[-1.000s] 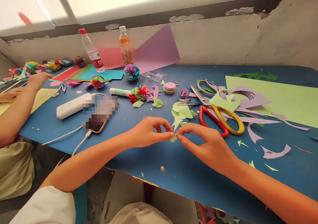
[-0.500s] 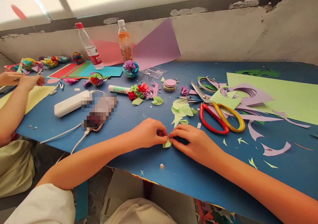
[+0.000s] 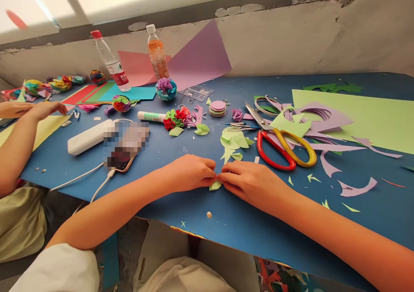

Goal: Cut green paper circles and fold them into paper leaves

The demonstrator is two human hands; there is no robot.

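Near the table's front edge, my left hand point(image 3: 194, 173) pinches a small light green paper piece point(image 3: 215, 185) from the left. From the right, my right hand point(image 3: 247, 180) has its fingertips closed on the same piece, close against the left fingertips. Part of the piece is hidden by the fingers. Beyond my hands lie cut light green paper shapes point(image 3: 233, 140). Scissors point(image 3: 274, 139) with one red and one yellow handle rest to their right, blades partly apart. A stack of paper circles point(image 3: 217, 108) sits farther back.
A phone point(image 3: 127, 149) and white power bank point(image 3: 90, 137) with cables lie left. Two bottles point(image 3: 117, 74) point(image 3: 158, 57) stand at the back. Paper scraps point(image 3: 357, 187) and a green sheet point(image 3: 371, 119) are right. Another person's hands point(image 3: 48, 109) are far left.
Both hands remain at the green piece, their fingertips slightly shifted and the left fingers more closed together. The whole view has shifted a little. At far left, the other person's fingers have moved.
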